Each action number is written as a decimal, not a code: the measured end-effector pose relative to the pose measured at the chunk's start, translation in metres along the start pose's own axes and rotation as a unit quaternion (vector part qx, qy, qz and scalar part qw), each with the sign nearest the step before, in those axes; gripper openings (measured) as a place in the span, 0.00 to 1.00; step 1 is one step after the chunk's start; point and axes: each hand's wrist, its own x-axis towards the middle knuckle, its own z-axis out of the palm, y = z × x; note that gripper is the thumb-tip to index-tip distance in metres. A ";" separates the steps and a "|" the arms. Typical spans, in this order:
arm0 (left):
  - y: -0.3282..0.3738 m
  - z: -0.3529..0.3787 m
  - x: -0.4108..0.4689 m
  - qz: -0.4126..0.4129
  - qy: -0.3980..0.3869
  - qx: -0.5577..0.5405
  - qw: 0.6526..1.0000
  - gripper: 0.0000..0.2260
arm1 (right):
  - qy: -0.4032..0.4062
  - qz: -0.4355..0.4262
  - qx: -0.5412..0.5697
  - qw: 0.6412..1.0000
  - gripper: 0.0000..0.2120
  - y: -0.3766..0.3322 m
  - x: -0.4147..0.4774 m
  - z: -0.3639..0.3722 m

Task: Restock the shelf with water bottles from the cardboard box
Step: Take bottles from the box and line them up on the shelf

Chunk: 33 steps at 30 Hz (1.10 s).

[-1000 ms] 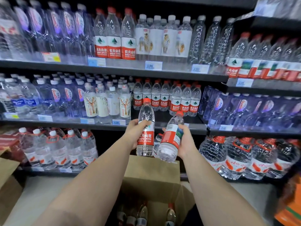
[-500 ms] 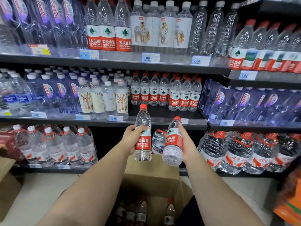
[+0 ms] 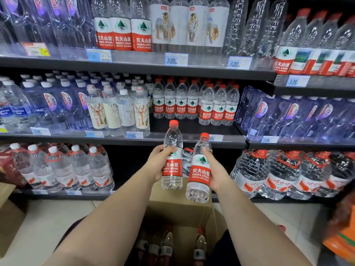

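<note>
My left hand (image 3: 157,164) grips an upright red-capped, red-labelled water bottle (image 3: 172,166). My right hand (image 3: 215,169) grips a second such bottle (image 3: 199,175), tilted slightly with its cap leaning right. Both bottles hover just below the front edge of the middle shelf (image 3: 192,129), under a bare patch in front of a row of matching red-label bottles (image 3: 194,104). Below my arms stands the open cardboard box (image 3: 182,210), with several more bottles (image 3: 165,244) showing inside.
Shelves hold many other waters: blue-tinted bottles (image 3: 63,104) left, tree-label bottles (image 3: 117,112), tiger-label bottles (image 3: 190,25) above, large jugs (image 3: 284,173) bottom right, white-capped bottles (image 3: 67,167) bottom left. Another cardboard box (image 3: 7,208) sits left; an orange object (image 3: 342,240) lies at the right.
Both hands have stayed together in front of the shelf edge while the view drew closer and tipped down. The right-hand bottle has straightened from a stronger tilt.
</note>
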 end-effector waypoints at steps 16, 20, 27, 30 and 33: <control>0.089 0.033 0.126 0.057 0.024 0.006 0.998 0.23 | -0.001 -0.226 -0.161 0.961 0.23 -0.139 0.100 0.023; 0.119 0.047 0.175 0.086 -0.004 0.037 0.996 0.27 | -0.034 -0.233 -0.161 0.958 0.23 -0.172 0.146 0.033; 0.111 0.052 0.248 0.117 -0.008 0.026 0.993 0.36 | -0.043 -0.215 -0.187 0.958 0.25 -0.179 0.211 0.032; 0.095 0.046 0.265 0.114 -0.013 0.044 0.992 0.39 | -0.062 -0.208 -0.179 0.959 0.22 -0.171 0.225 0.025; 0.089 0.041 0.273 0.119 -0.025 0.054 0.991 0.39 | -0.073 -0.212 -0.181 0.958 0.17 -0.171 0.231 0.021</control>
